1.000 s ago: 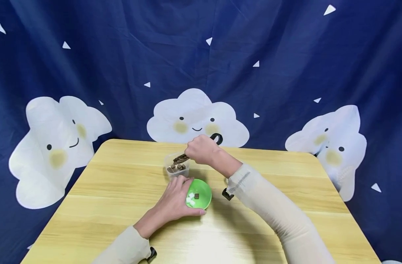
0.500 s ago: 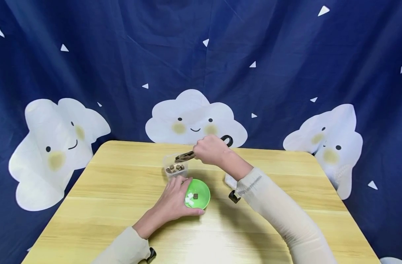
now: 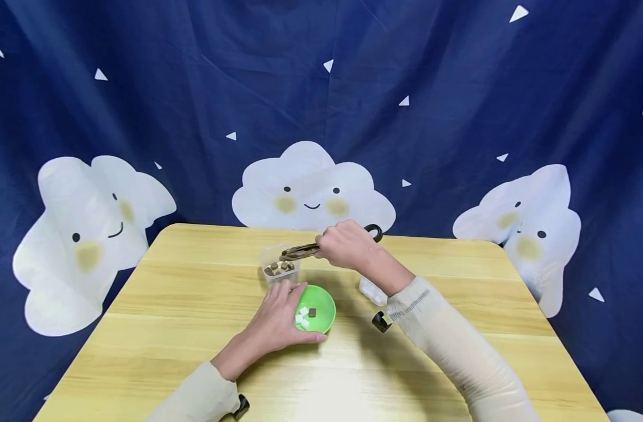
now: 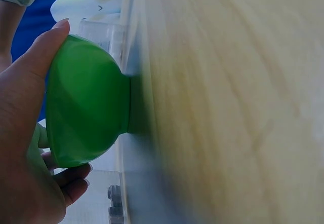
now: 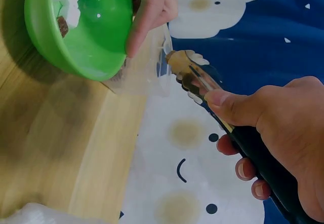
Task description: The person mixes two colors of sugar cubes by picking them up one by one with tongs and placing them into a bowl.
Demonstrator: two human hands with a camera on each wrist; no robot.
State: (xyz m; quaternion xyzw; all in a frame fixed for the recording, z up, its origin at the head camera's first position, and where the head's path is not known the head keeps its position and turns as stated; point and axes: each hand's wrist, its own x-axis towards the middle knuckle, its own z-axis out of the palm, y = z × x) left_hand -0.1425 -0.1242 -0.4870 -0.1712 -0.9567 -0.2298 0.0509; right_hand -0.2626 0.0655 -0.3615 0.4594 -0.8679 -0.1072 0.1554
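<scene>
My left hand (image 3: 276, 321) grips the side of a green bowl (image 3: 325, 305), thumb on the near side and fingers on the far side. The bowl stands upright, with several white cubes (image 3: 302, 319) and one brown cube (image 3: 312, 313) inside. My right hand (image 3: 349, 246) holds black-handled tongs (image 3: 302, 251), their tips over a clear container (image 3: 283, 279) of brown cubes (image 3: 279, 268). The right wrist view shows the tongs' tips (image 5: 190, 69) close together, with something brown at the end; whether it is a cube I cannot tell.
A second clear container (image 3: 372, 291) with white pieces stands on the wooden table (image 3: 194, 293), right of the bowl and partly behind my right wrist. Behind the table's far edge hangs a blue curtain (image 3: 279, 70) with clouds.
My right hand and the tongs have moved right and slightly nearer, uncovering more of the white pieces' container. The left hand keeps its hold on the bowl.
</scene>
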